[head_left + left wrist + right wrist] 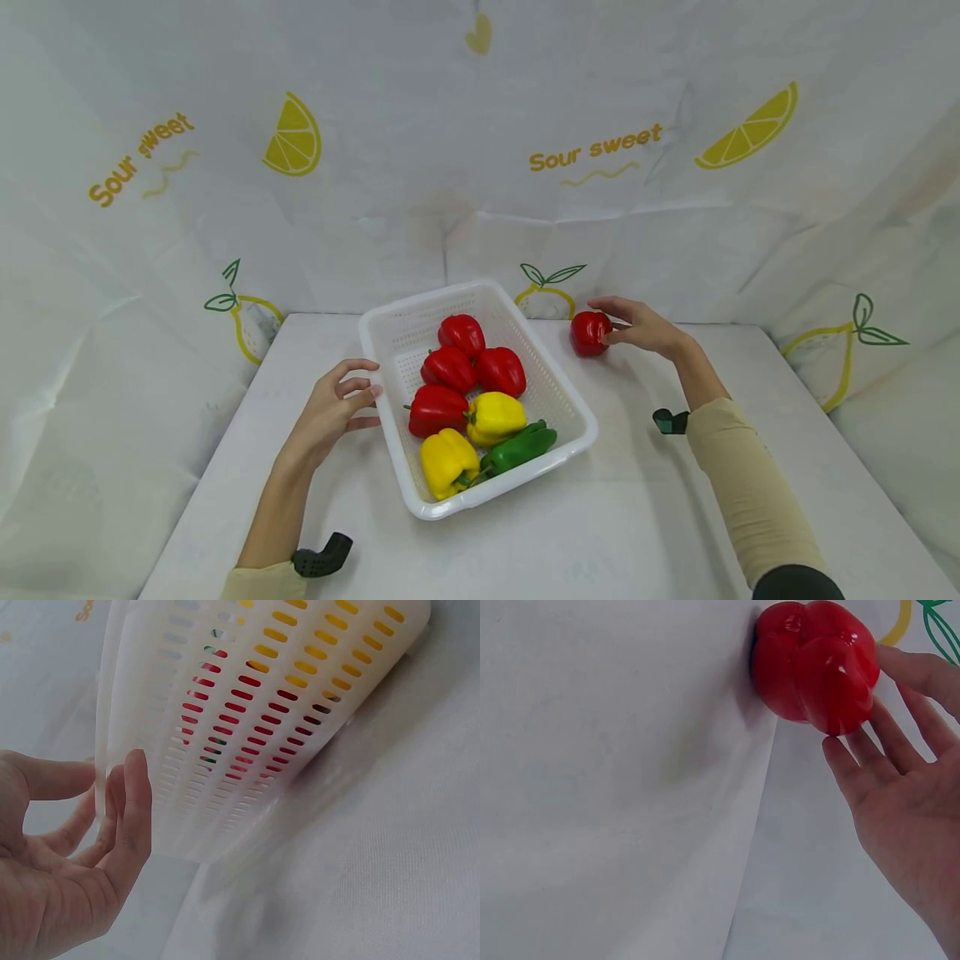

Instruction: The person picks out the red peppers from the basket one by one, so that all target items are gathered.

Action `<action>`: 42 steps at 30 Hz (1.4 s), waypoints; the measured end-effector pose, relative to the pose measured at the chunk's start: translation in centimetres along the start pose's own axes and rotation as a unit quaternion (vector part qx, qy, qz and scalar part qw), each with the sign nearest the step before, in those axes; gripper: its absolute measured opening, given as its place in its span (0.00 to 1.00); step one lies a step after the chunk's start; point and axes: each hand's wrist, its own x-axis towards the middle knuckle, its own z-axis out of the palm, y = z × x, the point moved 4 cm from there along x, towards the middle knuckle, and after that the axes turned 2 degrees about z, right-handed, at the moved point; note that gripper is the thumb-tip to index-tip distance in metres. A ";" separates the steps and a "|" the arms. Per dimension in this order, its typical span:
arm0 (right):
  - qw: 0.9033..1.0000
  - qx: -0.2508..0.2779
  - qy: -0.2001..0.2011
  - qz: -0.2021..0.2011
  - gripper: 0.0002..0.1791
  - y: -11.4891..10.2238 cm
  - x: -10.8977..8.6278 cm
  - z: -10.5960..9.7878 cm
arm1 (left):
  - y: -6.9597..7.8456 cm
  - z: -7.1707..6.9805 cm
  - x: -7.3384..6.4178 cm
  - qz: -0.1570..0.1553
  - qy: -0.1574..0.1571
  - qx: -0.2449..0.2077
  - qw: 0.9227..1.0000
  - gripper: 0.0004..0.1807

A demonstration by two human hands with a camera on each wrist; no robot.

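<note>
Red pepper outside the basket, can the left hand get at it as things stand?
Probably not: the left hand holds the rim of the white basket, which lies between it and the red pepper; the right hand is there.

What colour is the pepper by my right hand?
That pepper is a glossy red all over its visible surface, seen best in the right wrist view.

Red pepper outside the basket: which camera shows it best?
The right wrist view: the red pepper looks largest there, with fingers only at its edge. The head view shows it smaller and partly covered; the left wrist view doesn't show it.
</note>
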 end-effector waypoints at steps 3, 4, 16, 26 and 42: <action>1.000 -0.001 0.005 0.005 0.40 -0.6 0.0 -0.1 | 0.0 0.0 0.0 0.000 0.000 -0.001 1.000 0.27; 1.000 -0.003 0.006 0.004 0.40 -0.9 0.1 -0.2 | 0.0 0.0 0.0 0.001 0.000 0.000 1.000 0.27; 0.999 -0.012 0.003 -0.030 0.41 -3.7 0.8 -0.5 | 0.0 0.0 0.1 0.001 -0.002 0.000 1.000 0.28; 0.997 -0.013 -0.003 -0.075 0.41 -7.3 1.6 -0.4 | 0.0 0.0 0.1 -0.001 0.001 -0.001 1.000 0.27; 0.990 -0.027 -0.024 -0.134 0.39 -13.7 4.0 0.7 | 0.1 0.0 0.0 0.005 -0.001 0.003 1.000 0.28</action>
